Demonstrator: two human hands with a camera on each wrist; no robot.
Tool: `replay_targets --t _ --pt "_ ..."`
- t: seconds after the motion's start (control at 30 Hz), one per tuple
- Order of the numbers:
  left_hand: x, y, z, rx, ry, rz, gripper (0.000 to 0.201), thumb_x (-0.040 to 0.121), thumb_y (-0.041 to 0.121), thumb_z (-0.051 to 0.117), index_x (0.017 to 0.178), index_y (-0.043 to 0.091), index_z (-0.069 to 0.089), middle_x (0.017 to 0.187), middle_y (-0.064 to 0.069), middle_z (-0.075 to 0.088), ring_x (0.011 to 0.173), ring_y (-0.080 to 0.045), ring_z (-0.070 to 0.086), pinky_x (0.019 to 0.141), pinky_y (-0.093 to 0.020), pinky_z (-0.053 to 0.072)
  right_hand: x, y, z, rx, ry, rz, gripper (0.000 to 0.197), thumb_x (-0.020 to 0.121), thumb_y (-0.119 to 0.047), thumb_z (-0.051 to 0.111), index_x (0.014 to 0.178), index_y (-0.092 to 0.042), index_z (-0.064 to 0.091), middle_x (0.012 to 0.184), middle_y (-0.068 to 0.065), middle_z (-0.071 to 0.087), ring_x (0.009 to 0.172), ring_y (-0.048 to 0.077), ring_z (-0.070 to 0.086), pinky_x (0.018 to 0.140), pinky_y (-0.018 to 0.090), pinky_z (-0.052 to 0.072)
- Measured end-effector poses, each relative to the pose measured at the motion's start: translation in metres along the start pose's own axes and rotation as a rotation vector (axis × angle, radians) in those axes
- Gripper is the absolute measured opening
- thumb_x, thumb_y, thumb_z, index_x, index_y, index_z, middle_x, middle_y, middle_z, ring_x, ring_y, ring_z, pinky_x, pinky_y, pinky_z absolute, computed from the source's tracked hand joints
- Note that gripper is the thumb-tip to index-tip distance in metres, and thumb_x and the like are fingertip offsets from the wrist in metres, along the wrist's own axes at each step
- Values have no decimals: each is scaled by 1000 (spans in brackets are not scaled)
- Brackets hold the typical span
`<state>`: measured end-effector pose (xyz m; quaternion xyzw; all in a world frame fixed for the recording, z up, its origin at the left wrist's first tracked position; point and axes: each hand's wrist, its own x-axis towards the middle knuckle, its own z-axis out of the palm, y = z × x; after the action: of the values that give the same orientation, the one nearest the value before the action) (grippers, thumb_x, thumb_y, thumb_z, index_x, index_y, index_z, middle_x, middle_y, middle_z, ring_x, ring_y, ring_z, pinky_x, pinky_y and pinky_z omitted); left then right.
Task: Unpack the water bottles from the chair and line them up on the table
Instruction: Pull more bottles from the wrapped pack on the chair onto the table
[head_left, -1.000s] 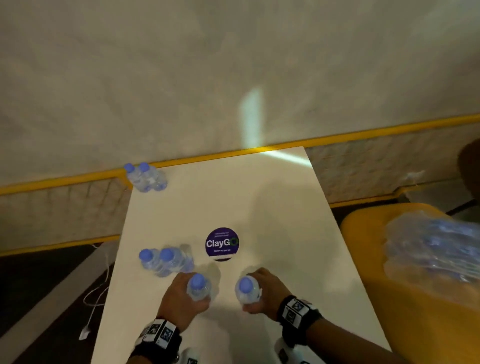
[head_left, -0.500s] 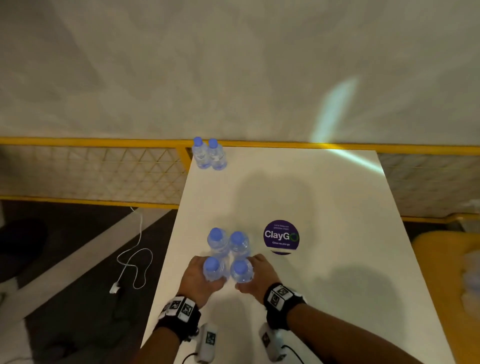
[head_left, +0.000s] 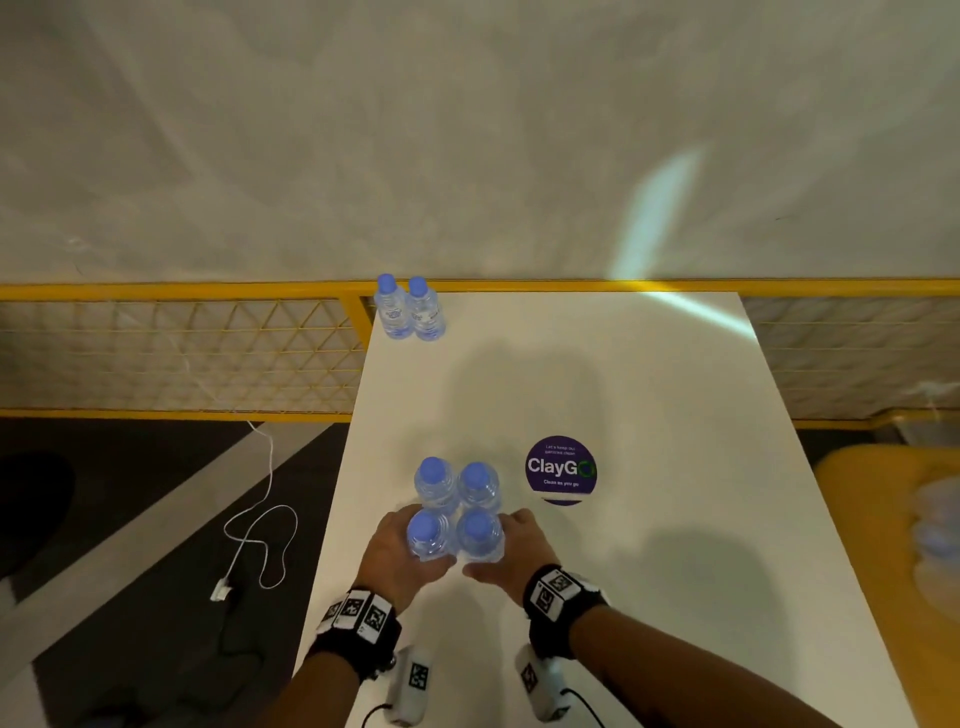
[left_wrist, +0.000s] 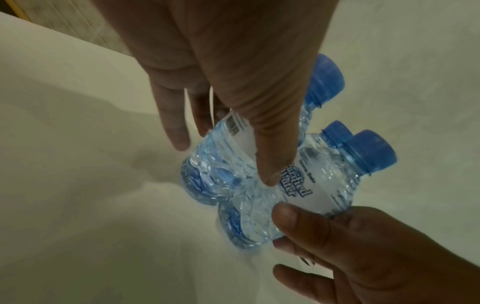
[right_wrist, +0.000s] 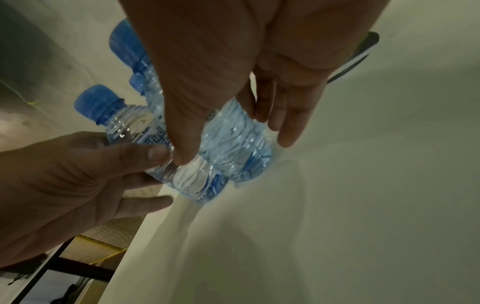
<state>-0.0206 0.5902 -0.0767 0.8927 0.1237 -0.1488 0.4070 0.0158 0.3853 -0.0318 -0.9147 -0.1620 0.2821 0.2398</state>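
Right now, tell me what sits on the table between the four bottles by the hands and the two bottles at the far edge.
Nothing: the head view shows bare table between the four bottles and the two bottles.

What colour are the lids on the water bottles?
Blue. The caps show best in the left wrist view.

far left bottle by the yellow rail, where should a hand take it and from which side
Grip the far left bottle around its ribbed body, just under the blue cap. It stands upright, and its neighbour is right against its right side, so come from the left, over the table edge, where that flank is bare. Both hands currently hold the near bottles.
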Motion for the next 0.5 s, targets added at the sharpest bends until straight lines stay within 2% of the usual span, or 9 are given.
replay_targets --t 0.07,0.1,0.13,0.2,0.27,0.33,0.37,0.43,0.5 --pt "-24 16 -1 -45 94 -84 87 59 32 101 131 23 53 122 9 56 105 -13 62 97 -37 55 -4 19 4 125 -7 74 69 70 -57 76 125 -21 53 122 2 53 112 22 50 102 35 41" --pt "-35 19 -1 -42 188 -106 105 53 35 103 140 18 46 126 4 48 108 -17 57 97 -37 52 -10 33 3 194 -9 110 83 66 -59 78 132 -20 48 127 1 47 114 21 51 101 35 44" --pt "-44 19 1 -13 282 -72 113 47 41 103 140 13 45 123 0 45 106 -21 55 95 -37 50 -16 51 1 239 -11 120 90 63 -61 79 136 -19 46 129 1 45 113 18 54 99 33 47" --pt "-56 19 5 59 436 71 103 43 56 94 122 4 55 110 -5 49 94 -24 52 89 -34 45 -34 88 -8 288 -2 129 79 67 -58 79 132 -21 51 121 -3 52 102 12 59 91 29 51" --pt "-63 34 8 76 474 230 77 53 65 80 96 3 63 89 -5 55 80 -25 52 78 -32 43 -62 127 -21 301 39 159 58 75 -50 76 123 -23 59 111 -5 59 93 9 62 85 26 54" --pt "-69 58 14 93 412 401 54 71 70 70 75 18 59 70 3 56 68 -13 50 67 -26 41 -97 171 -32 343 93 235 43 80 -43 75 117 -25 64 107 -6 63 90 6 64 80 17 53" --pt "-71 74 20 98 357 461 45 76 68 67 68 26 54 64 10 54 62 -8 48 63 -21 40 -116 193 -37 361 128 276 38 81 -40 75 115 -25 65 107 -7 64 89 5 65 76 10 50" --pt "-70 108 42 124 241 569 43 78 59 69 60 25 49 58 20 48 54 -5 47 58 -17 41 -156 235 -47 407 205 369 30 83 -35 74 111 -27 67 108 -9 66 87 1 65 71 3 46" --pt "-64 139 73 161 111 688 42 81 50 72 58 23 50 58 17 47 51 -3 47 55 -14 39 -195 274 -54 471 315 476 24 83 -31 75 106 -29 67 107 -9 68 87 -1 65 72 7 48"
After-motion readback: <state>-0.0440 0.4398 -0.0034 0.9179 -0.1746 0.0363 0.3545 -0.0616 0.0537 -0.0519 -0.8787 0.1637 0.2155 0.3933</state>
